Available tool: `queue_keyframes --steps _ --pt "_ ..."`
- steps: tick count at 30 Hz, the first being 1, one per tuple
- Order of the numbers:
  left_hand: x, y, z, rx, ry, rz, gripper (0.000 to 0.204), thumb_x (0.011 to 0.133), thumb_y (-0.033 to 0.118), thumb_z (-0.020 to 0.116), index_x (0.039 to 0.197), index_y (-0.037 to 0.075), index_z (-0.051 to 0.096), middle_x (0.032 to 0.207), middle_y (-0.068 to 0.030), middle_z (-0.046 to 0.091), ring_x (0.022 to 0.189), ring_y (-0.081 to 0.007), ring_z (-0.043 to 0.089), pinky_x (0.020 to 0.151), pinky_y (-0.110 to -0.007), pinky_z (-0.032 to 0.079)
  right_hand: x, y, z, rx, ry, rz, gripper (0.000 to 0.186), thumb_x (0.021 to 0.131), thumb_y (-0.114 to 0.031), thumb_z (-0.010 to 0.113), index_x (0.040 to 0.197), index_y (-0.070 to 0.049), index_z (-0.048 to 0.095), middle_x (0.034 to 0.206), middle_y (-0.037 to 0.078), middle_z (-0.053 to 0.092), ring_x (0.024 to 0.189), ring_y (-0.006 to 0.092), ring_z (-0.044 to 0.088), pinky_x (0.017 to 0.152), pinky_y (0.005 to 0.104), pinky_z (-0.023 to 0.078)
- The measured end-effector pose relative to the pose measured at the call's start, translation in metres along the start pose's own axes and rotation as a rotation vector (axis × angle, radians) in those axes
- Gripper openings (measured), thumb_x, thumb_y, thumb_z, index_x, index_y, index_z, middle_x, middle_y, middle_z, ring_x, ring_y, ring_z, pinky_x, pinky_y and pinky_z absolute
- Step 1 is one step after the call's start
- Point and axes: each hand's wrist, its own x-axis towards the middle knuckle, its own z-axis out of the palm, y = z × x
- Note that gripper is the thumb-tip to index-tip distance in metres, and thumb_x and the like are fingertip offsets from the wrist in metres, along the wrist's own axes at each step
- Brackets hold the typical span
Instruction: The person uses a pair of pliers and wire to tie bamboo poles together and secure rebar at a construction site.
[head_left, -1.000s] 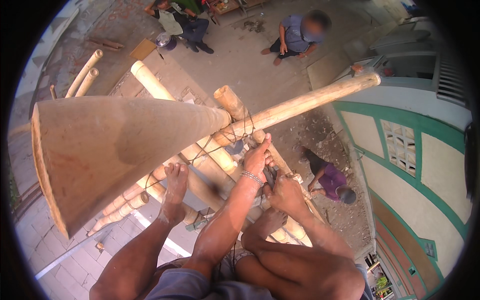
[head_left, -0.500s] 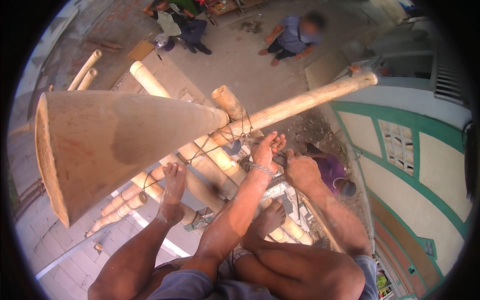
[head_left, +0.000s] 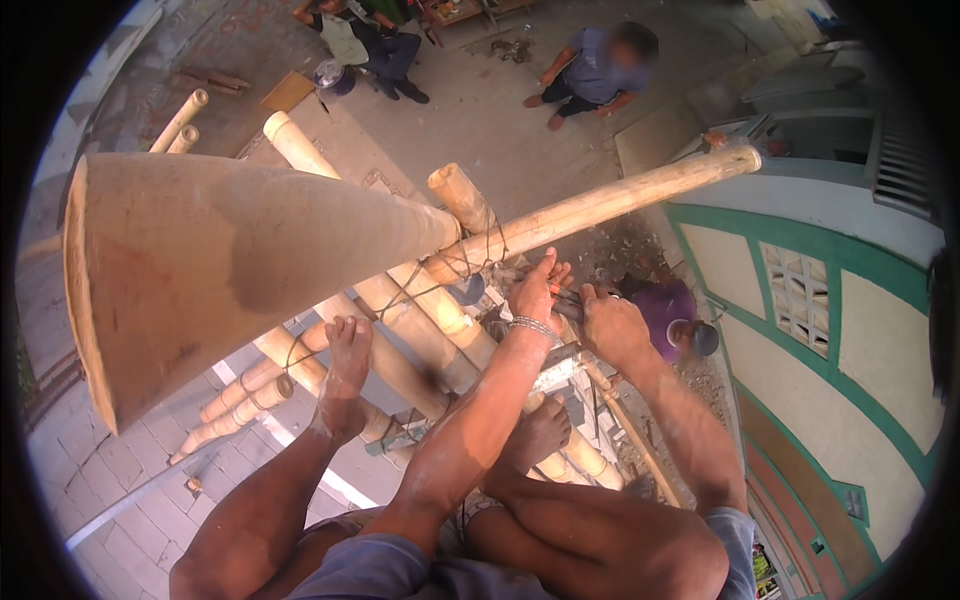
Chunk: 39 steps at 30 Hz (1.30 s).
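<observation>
My left hand (head_left: 537,292), with a band at its wrist, has some fingers stretched up and others curled by a dark slim thing (head_left: 570,308) whose kind I cannot make out. A small orange spot shows at those fingers. My right hand (head_left: 614,328) is closed round the right part of that dark thing. Just beyond both hands, a long bamboo pole (head_left: 620,208) is lashed with dark cord (head_left: 487,250) to a short bamboo stub (head_left: 460,197) and a thick upright bamboo pole (head_left: 250,260), whose cut end looms large at the left.
My bare feet (head_left: 347,360) rest among crossed bamboo poles (head_left: 425,320) high above the ground. Below, a person in purple (head_left: 668,315) is close by my right hand. Another person (head_left: 590,75) and a seated one (head_left: 365,45) are farther off. A green-trimmed wall (head_left: 860,330) stands right.
My right hand has shifted slightly right and up, a little farther from my left hand. The person in purple has moved up and right. The view has tilted slightly.
</observation>
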Motion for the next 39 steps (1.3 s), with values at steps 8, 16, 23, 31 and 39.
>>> queue_keyframes --steps 8,16,23,31,39 --pt "-0.022 0.031 -0.018 0.170 0.007 -0.132 0.035 0.085 0.030 0.086 0.077 0.012 0.057 0.064 0.0023 0.051 0.057 -0.0131 0.054 0.062 -0.034 0.057 -0.050 -0.067 0.021 -0.081 0.172 0.087 0.034 0.080 -0.011 0.068 0.105 0.006 0.053 0.092 0.021 0.061 0.083 0.0328 0.073 0.069 0.0441 0.059" --pt "-0.015 0.028 -0.032 0.051 -0.277 -0.245 0.036 0.095 0.035 0.075 0.073 0.022 0.051 0.051 0.0109 0.039 0.047 -0.0051 0.044 0.056 -0.026 0.050 -0.033 -0.018 0.008 0.699 -0.256 -0.010 0.043 0.091 -0.030 0.071 0.104 0.008 0.054 0.083 0.022 0.069 0.076 0.0324 0.072 0.071 0.0400 0.057" --pt "-0.018 0.030 -0.044 0.052 -0.287 -0.117 0.043 0.094 0.052 0.070 0.074 0.020 0.048 0.055 0.0118 0.039 0.049 -0.0010 0.042 0.053 -0.020 0.048 -0.040 -0.046 -0.005 1.179 -0.444 0.379 0.049 0.101 -0.042 0.059 0.109 0.007 0.057 0.083 0.013 0.069 0.062 0.0193 0.069 0.047 0.0326 0.053" --pt "-0.006 0.029 -0.055 0.012 -0.394 -0.160 0.045 0.093 0.053 0.071 0.076 0.018 0.048 0.059 0.0100 0.038 0.052 -0.0034 0.043 0.055 -0.023 0.048 -0.026 -0.037 0.032 1.434 -0.539 0.366 0.046 0.099 -0.042 0.061 0.106 0.003 0.058 0.071 0.013 0.061 0.055 0.0191 0.061 0.045 0.0364 0.052" --pt "-0.019 0.034 -0.034 0.434 -0.026 -0.010 0.043 0.084 0.046 0.084 0.083 0.014 0.055 0.065 0.0015 0.056 0.063 -0.0144 0.064 0.059 -0.028 0.055 -0.031 -0.053 0.019 1.300 -0.426 0.350 0.073 0.093 -0.067 0.061 0.072 0.004 0.059 0.059 0.010 0.056 0.046 0.0181 0.056 0.036 0.0325 0.045"
